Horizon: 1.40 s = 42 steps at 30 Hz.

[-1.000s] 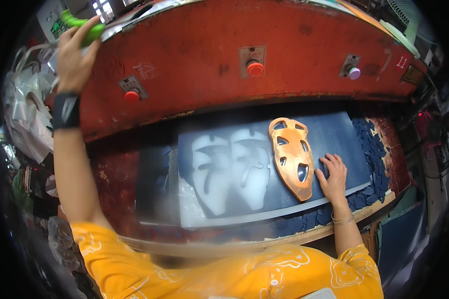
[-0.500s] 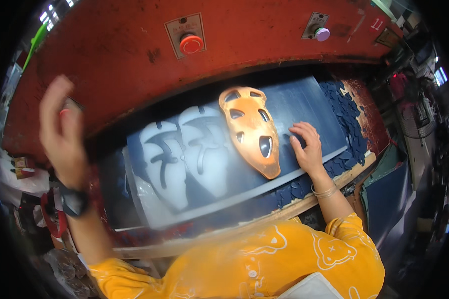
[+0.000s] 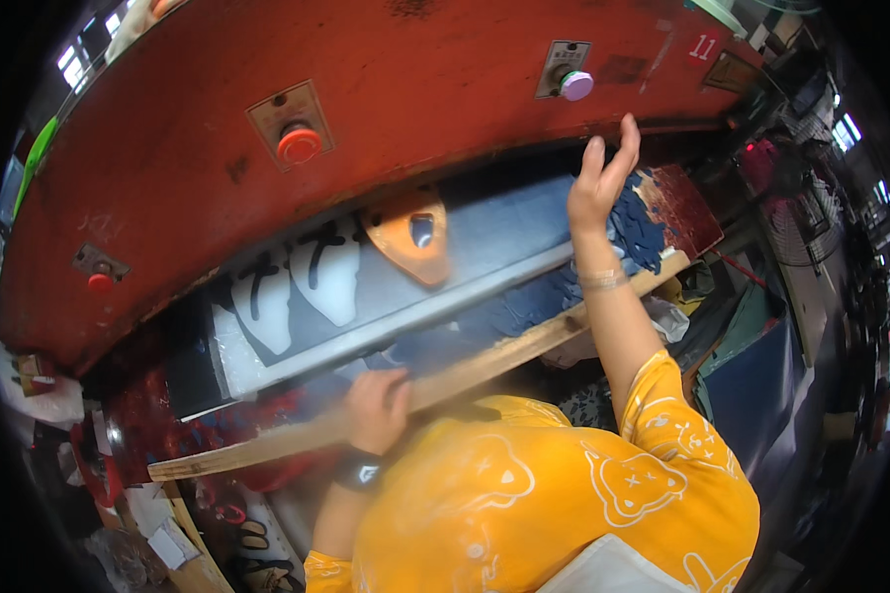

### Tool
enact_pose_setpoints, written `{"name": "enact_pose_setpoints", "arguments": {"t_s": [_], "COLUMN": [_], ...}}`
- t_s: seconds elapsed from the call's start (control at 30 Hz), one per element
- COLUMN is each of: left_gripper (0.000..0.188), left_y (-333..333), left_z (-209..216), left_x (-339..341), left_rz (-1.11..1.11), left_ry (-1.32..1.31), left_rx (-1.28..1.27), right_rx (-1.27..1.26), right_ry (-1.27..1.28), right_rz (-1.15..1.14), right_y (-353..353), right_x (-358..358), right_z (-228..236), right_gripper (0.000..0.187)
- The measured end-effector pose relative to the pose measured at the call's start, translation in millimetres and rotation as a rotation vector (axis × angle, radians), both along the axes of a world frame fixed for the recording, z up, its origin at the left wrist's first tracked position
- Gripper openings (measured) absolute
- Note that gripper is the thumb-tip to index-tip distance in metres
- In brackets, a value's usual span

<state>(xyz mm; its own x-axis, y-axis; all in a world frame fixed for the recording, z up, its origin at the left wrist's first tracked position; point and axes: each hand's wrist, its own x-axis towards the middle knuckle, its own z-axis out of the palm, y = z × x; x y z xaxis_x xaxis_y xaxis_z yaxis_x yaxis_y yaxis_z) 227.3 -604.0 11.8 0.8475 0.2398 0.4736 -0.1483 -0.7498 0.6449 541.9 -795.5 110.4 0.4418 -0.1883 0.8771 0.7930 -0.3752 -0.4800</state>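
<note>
My right hand (image 3: 601, 190) is raised over the right end of the work bed, just below the purple-capped button (image 3: 576, 86), fingers stretched and holding nothing. My left hand (image 3: 376, 410), blurred, is by the front wooden rail (image 3: 485, 368) with its thumb apart from its loosely bent fingers; nothing shows in it. An orange cutting die (image 3: 405, 235) with cut-out openings lies on the dark blue sheet (image 3: 509, 219), its far end hidden by the red machine head (image 3: 415, 99). Left of it, two shoe-part-shaped gaps (image 3: 328, 282) in the sheet show the white board beneath.
Dark blue scraps (image 3: 635, 229) are heaped at the bed's right end and along the front. On the machine's face are a large red button (image 3: 300, 145) and a small red button (image 3: 100, 282). A caged fan (image 3: 801, 222) stands at the far right.
My left hand has dropped from the machine's left side to the front rail. My right hand has risen from beside the die toward the machine head. The machine head now covers the die's far part.
</note>
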Motion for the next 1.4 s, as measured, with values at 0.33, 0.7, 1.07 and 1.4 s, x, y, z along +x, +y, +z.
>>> {"name": "enact_pose_setpoints", "arguments": {"t_s": [0.33,0.7,1.07,1.4], "left_gripper": [0.011,0.017,0.019,0.028], "left_y": [-13.0,-27.4,-24.9,-20.8], "left_z": [-10.8,-9.3,-10.8,5.2], "left_x": [-10.8,-16.1,-11.1,-3.9], "left_rz": [0.155,0.242,0.267,0.216], "left_ry": [-0.033,-0.006,0.079,0.181], "left_rx": [0.113,0.161,0.113,0.062], "right_rx": [-0.116,-0.997,-1.009,-1.364], "right_ry": [-0.087,0.320,0.412,0.884], "right_rz": [-0.017,0.377,0.412,0.755], "right_y": [-17.9,-96.7,-92.1,-74.2], "right_x": [0.5,-150.8,-161.3,-108.1], "right_z": [24.8,-87.9,-73.2,-4.7], "right_gripper": [0.078,0.030,0.028,0.039]}}
